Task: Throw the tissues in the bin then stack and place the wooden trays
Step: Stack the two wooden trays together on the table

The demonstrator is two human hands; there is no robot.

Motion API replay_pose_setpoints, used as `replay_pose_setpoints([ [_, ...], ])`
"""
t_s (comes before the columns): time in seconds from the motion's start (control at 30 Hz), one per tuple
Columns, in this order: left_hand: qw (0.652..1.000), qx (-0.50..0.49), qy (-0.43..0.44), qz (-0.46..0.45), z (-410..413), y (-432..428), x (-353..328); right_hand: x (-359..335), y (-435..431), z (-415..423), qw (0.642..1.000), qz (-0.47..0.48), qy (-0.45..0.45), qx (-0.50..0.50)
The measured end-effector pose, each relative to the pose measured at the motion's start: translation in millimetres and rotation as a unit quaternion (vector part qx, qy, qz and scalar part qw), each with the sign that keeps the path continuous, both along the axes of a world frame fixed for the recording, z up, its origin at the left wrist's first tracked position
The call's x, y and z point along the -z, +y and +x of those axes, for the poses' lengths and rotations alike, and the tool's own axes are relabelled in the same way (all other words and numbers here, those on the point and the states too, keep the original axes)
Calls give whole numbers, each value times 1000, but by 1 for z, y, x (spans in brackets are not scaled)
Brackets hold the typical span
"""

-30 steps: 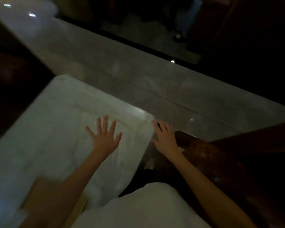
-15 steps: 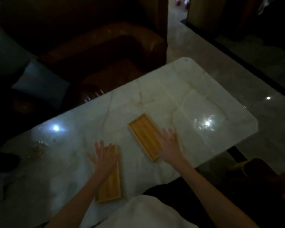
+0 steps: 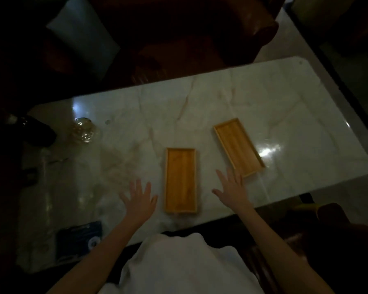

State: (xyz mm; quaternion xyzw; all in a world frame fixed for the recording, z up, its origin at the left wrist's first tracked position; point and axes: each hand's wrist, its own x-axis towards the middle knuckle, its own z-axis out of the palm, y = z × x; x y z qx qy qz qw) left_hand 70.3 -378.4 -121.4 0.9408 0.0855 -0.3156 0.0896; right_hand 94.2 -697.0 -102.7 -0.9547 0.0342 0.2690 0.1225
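Note:
Two shallow wooden trays lie flat and apart on the white marble table [image 3: 285,115]. The nearer tray [image 3: 180,179] runs lengthwise toward me at the middle. The second tray [image 3: 238,147] sits angled to its right. My left hand [image 3: 139,199] hovers with fingers spread just left of the nearer tray, holding nothing. My right hand [image 3: 232,187] is spread between the two trays, its fingertips at the near corner of the angled tray. No tissues or bin show in this dim view.
A clear glass vessel [image 3: 84,130] stands at the table's left end. A dark blue packet [image 3: 80,242] lies near the left front edge. A brown leather armchair [image 3: 200,39] with a pale cushion [image 3: 85,37] sits beyond the table. Grey floor lies to the right.
The view swung left from the floor and table corner onto the whole table. My left hand came off the nearer tray to its left side; my right hand slid toward me off the angled tray.

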Motion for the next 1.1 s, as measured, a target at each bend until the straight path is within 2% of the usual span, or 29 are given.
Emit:
replay_pose_setpoints([
  [0.13, 998, 31, 43, -16, 3, 15, 6, 5, 25, -21, 999, -17, 26, 21],
  [0.3, 997, 66, 30, -33, 28, 16, 13, 4, 30, -20, 996, -19, 21, 87],
  [0.47, 998, 46, 23, -41, 44, 12, 21, 5, 37, -18, 995, -8, 52, 85],
  [0.53, 996, 18, 23, -83, 46, 9, 25, 9, 46, -12, 984, 62, 110, 126],
  [0.6, 988, -25, 63, -141, 47, 2, 26, 12, 57, -3, 940, 154, 187, 239],
  [0.67, 973, -75, 105, -190, 49, -7, 26, 15, 71, 6, 902, 187, 230, 315],
  [0.73, 958, -108, 131, -229, 46, -17, 27, 18, 88, 11, 901, 198, 229, 311],
  [0.83, 933, -180, 134, -282, 44, -26, 31, 20, 113, 15, 914, 238, 180, 276],
  [1.1, 877, -322, 119, -337, 51, -43, 23, 22, 99, 35, 880, 282, 179, 339],
])
